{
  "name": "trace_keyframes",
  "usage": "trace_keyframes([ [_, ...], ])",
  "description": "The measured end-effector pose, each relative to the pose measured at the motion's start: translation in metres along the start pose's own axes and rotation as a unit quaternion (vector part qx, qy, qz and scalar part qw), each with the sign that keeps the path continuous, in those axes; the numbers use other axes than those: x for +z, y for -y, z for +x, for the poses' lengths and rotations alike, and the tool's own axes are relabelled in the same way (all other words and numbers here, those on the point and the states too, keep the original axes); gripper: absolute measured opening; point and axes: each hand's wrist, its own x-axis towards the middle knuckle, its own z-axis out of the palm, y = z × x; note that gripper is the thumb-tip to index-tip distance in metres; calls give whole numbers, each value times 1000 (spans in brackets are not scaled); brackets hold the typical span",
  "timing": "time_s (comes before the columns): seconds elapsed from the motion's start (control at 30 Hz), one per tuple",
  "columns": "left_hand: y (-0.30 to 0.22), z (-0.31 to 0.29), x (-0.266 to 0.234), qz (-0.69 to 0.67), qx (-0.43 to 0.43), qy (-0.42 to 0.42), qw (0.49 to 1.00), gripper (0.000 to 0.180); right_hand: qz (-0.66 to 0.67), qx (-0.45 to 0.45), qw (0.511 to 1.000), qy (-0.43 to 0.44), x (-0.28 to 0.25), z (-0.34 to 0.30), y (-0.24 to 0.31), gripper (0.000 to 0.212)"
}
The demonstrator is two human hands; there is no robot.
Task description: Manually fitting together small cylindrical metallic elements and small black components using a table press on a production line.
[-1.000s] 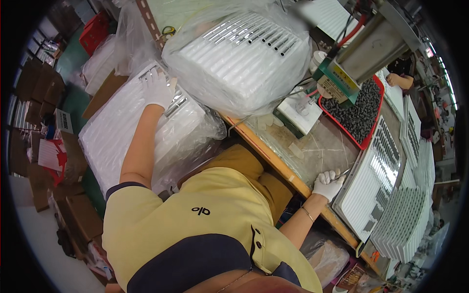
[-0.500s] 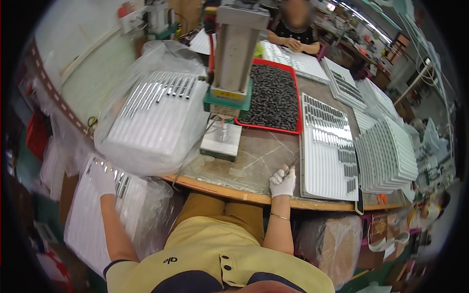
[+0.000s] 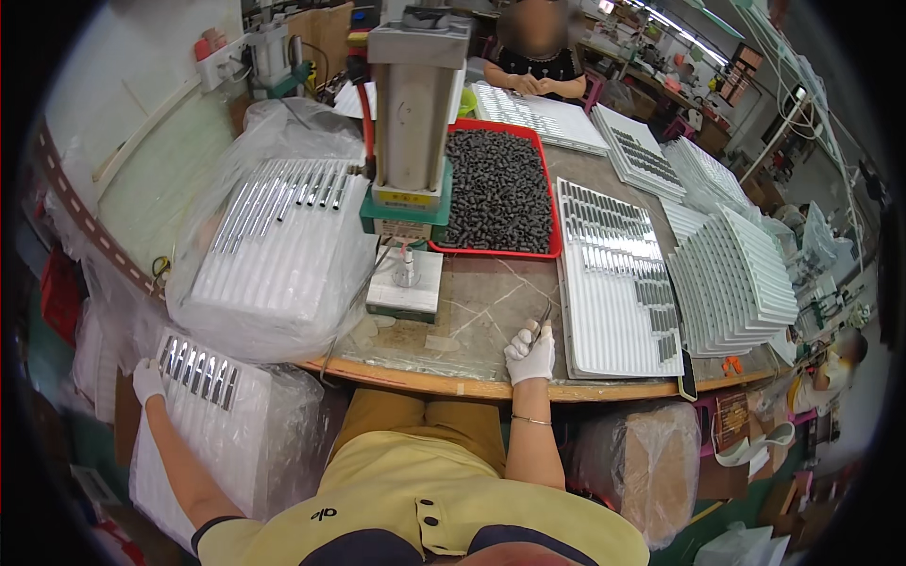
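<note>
My left hand (image 3: 149,380), in a white glove, is at the left edge of a white ridged tray (image 3: 193,453) low on the left, its fingers closed on the edge as far as I can see. A row of shiny metal tubes (image 3: 200,370) lies in the far part of that tray. Over the table's front edge, my gloved right hand (image 3: 530,354) is closed around thin dark tweezers (image 3: 545,313), their tips pointing up and away. Right of this hand lies another ridged white tray (image 3: 613,325) with rows of dark and shiny pieces.
A bench press (image 3: 408,141) with a metal block (image 3: 404,288) stands mid-table. Behind it is a red bin (image 3: 555,222) of black plugs (image 3: 495,189). A plastic-wrapped tray of tubes (image 3: 269,255) lies left; stacked white trays (image 3: 736,283) stand right. A person (image 3: 536,66) sits opposite.
My left hand has moved left from over the metal tubes to the tray's edge, uncovering the row. My right hand still holds the tweezers. The whole view has shifted slightly.
</note>
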Motion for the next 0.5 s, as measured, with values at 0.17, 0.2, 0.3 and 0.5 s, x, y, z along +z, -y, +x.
trace_keyframes([
  [0.17, -4, 9, -11, 87, 75, 4, 993, 31, 50, 45, 991, 116, -18, 19, 3, 38],
  [0.2, -17, 8, -14, 68, 85, -5, 994, 33, 42, 36, 994, 98, -19, 17, 6, 40],
  [0.3, -34, 12, -17, 33, 40, 2, 999, 28, 10, 33, 994, 106, -25, 20, 15, 42],
  [0.5, -14, -7, -15, -100, -51, -42, 993, 27, -19, 23, 995, 91, -15, 19, 7, 41],
])
